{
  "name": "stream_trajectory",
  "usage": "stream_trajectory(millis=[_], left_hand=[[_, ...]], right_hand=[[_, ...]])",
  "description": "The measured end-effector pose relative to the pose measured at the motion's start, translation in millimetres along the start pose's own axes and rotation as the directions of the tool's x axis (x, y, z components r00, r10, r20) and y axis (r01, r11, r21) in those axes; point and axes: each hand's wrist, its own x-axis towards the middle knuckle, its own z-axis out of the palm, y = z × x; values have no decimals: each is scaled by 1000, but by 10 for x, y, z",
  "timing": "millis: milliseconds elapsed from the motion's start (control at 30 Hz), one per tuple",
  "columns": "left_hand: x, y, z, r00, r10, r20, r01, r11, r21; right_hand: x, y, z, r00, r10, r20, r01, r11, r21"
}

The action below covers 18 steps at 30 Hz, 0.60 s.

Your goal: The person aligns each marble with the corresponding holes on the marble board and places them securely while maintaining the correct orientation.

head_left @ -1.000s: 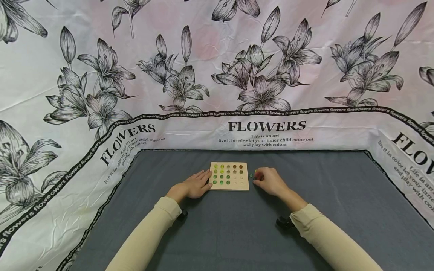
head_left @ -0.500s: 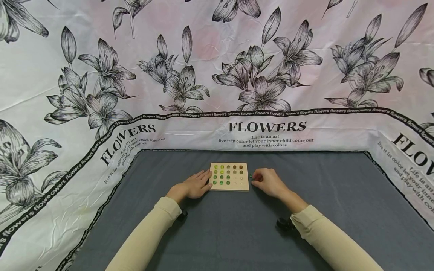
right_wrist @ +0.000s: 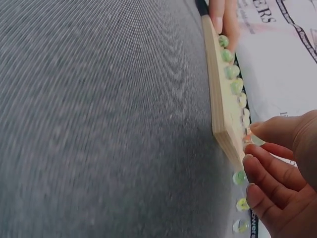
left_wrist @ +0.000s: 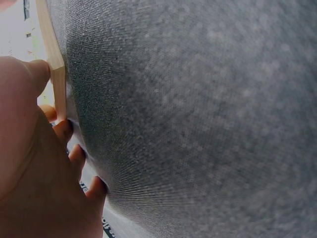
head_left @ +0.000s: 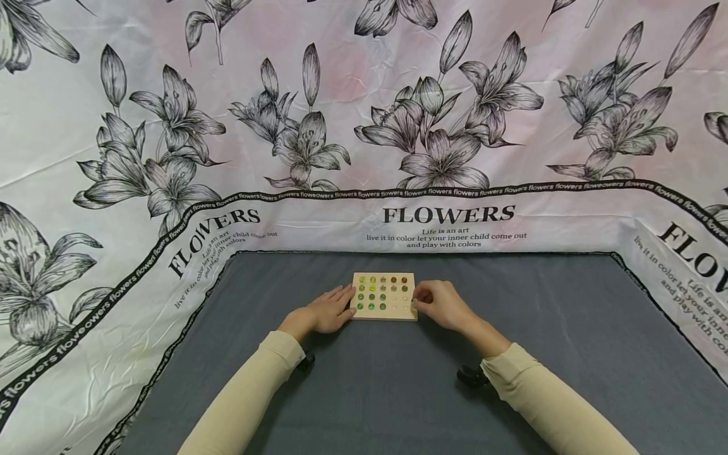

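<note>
A light wooden board (head_left: 375,315) lies flat on the grey cloth, bearing rows of glass marbles: yellow-green and green at the left, brown (head_left: 404,279) at the upper right, and clear ones lower right. My left hand (head_left: 328,309) rests along the board's left edge, fingers extended, thumb (left_wrist: 39,74) touching its side. At the right edge, my right hand (head_left: 446,305) holds thumb and index finger together over the board. Between them the right wrist view shows a pale green marble (right_wrist: 257,140), partly hidden by the fingers.
Beyond the board's right end a green marble (right_wrist: 238,177), a yellowish one (right_wrist: 242,205) and a clearer one (right_wrist: 240,225) lie on the grey cloth (head_left: 375,392). A flower-printed white fabric (head_left: 318,227) borders the cloth at the back and sides.
My right hand has moved left from the loose marbles beside the board to above the board's right edge. My left hand and the board have stayed in place.
</note>
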Motion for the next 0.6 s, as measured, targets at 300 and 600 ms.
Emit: stream_trajectory(millis=[300, 600], left_hand=[[33, 3, 5, 1000, -17, 3, 17, 1000, -4], [7, 99, -94, 1000, -24, 4, 24, 1000, 5]], right_hand=[[147, -31, 94, 999, -33, 20, 32, 998, 47], [317, -41, 163, 1000, -23, 16, 22, 998, 61]])
